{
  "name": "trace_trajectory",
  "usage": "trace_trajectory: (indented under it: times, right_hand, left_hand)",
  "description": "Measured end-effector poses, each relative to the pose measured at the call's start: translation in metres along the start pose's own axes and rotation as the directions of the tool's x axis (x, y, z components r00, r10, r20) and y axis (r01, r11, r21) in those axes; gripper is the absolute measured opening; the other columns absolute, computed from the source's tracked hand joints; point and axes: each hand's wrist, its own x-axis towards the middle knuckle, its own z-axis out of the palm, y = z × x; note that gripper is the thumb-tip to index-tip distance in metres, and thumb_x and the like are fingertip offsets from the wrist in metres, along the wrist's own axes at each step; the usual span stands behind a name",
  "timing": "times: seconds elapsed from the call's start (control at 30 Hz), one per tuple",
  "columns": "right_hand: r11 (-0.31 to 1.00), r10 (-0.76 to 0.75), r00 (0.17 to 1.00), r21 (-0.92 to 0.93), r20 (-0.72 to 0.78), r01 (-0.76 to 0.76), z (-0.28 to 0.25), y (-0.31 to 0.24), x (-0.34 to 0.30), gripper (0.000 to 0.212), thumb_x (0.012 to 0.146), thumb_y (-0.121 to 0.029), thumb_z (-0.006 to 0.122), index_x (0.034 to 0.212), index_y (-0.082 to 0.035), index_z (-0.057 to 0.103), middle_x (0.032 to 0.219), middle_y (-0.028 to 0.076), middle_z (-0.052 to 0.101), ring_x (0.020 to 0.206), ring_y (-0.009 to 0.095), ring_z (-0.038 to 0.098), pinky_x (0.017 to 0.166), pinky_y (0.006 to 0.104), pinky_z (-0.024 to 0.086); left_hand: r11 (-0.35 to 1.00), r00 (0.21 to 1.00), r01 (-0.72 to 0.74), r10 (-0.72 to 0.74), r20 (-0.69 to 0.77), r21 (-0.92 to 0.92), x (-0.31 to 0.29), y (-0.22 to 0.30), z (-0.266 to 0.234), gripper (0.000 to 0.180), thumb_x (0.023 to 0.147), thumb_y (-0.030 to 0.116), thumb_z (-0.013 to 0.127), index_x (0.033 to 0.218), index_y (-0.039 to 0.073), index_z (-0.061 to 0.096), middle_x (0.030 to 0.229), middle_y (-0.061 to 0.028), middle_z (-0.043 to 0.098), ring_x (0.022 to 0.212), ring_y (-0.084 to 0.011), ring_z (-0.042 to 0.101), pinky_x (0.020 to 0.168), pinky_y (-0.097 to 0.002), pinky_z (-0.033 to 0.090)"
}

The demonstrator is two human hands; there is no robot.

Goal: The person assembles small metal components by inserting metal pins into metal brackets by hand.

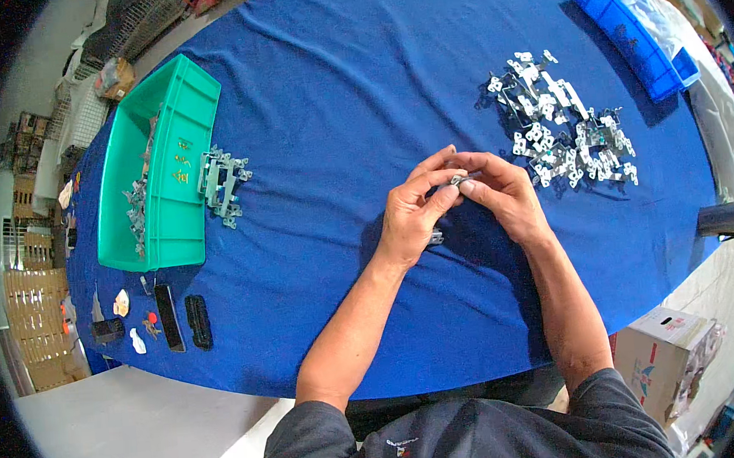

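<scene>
My left hand [413, 213] and my right hand [505, 198] meet over the middle of the blue cloth. Between their thumbs and fingers they pinch a small metal bracket [459, 178], mostly covered by the fingertips. Under my left wrist another metal piece [436, 237] shows in part on the cloth. To the right of my hands lies a loose heap of silvery metal brackets [561, 143]. At the left, beside the green bin, several longer metal parts [224, 186] lie grouped together.
A green plastic bin [182, 233] with metal parts inside stands at left; a blue plastic bin [626, 36] with clear plastic sheeting lies far right. A phone [169, 318], a black case [197, 322] and small items lie front left. A cardboard box [665, 353] stands below the table's right edge.
</scene>
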Motion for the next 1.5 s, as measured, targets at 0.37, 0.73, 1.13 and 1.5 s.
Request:
trace_trajectory:
  times: [0.37, 0.73, 1.13, 1.5]
  right_hand:
    - [0.971, -0.182, 0.955, -0.194, -0.234, 0.137, -0.010, 0.006, 0.002, 0.026, 0.105, -0.016, 0.060, 0.121, 0.002, 0.070, 0.100, 0.008, 0.075, 0.088, 0.010, 0.065, 0.080, 0.0253, 0.052]
    - [0.977, -0.143, 0.970, -0.187, -0.198, 0.106, -0.002, 0.003, 0.000, 0.023, 0.105, -0.013, 0.058, 0.117, 0.002, 0.071, 0.097, 0.007, 0.075, 0.086, 0.011, 0.064, 0.080, 0.0273, 0.053]
    - [0.918, -0.261, 0.965, -0.303, 0.029, 0.258, -0.003, 0.000, 0.002, 0.026, 0.096, -0.007, 0.067, 0.120, 0.001, 0.071, 0.106, 0.012, 0.072, 0.100, 0.021, 0.069, 0.087, 0.0331, 0.053]
    - [0.995, -0.048, 0.998, -0.088, 0.033, 0.051, 0.000, 0.002, 0.001, 0.039, 0.101, -0.015, 0.065, 0.137, 0.000, 0.058, 0.122, 0.008, 0.067, 0.111, 0.014, 0.064, 0.096, 0.0317, 0.051]
  left_hand:
    - [0.990, 0.969, 0.091, -0.113, -0.221, -0.107, 0.001, 0.001, 0.002, 0.026, 0.100, 0.012, 0.067, 0.123, 0.000, 0.069, 0.109, -0.0083, 0.073, 0.096, -0.0159, 0.071, 0.073, -0.0268, 0.062]
    - [0.995, 0.977, 0.067, -0.081, -0.199, -0.076, 0.000, 0.001, 0.001, 0.024, 0.099, 0.010, 0.068, 0.121, 0.001, 0.071, 0.106, -0.0055, 0.073, 0.093, -0.0107, 0.068, 0.067, -0.0241, 0.057]
    - [0.996, 0.980, 0.060, -0.072, -0.185, -0.073, 0.001, 0.003, 0.001, 0.024, 0.099, 0.012, 0.067, 0.122, 0.004, 0.071, 0.121, -0.0082, 0.072, 0.105, -0.0147, 0.069, 0.084, -0.0278, 0.059]
    - [0.995, 0.999, 0.009, -0.012, -0.035, -0.095, 0.003, -0.003, -0.004, 0.023, 0.099, 0.006, 0.065, 0.121, 0.002, 0.072, 0.145, -0.0148, 0.058, 0.128, -0.0213, 0.058, 0.108, -0.0339, 0.048]
